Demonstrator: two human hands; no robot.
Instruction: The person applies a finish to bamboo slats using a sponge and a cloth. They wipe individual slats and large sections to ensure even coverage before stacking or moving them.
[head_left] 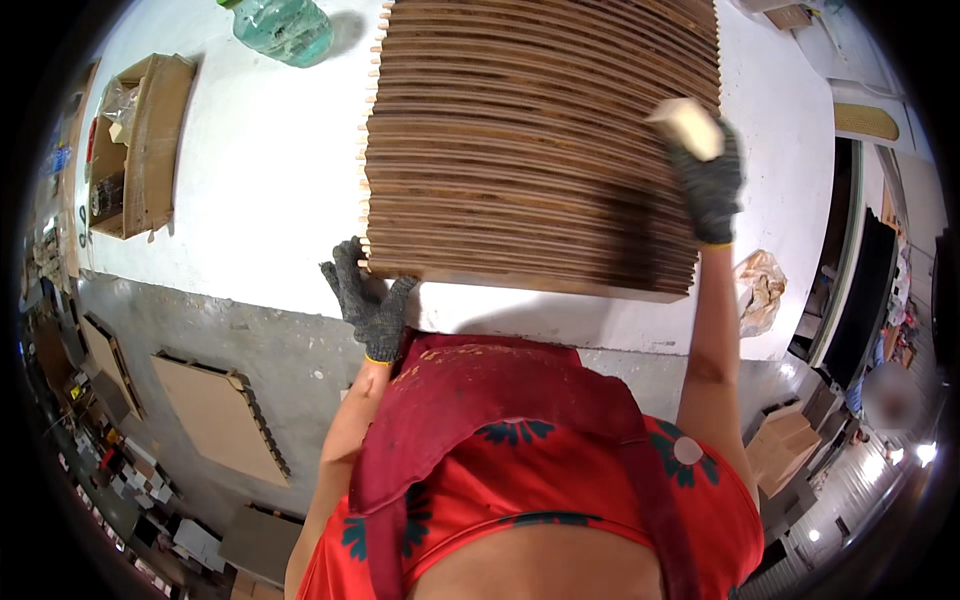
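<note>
Block [697,132], plain pale, in right grip [713,182]

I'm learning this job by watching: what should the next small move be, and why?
Probably bring the pale block in the right hand down onto the dark slats: it looks raised over their right side, while the left hand is at their near left corner.

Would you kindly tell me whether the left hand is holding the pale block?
No, the right hand holds the pale block, while the left hand is at the near left corner of the brown strips.
</note>
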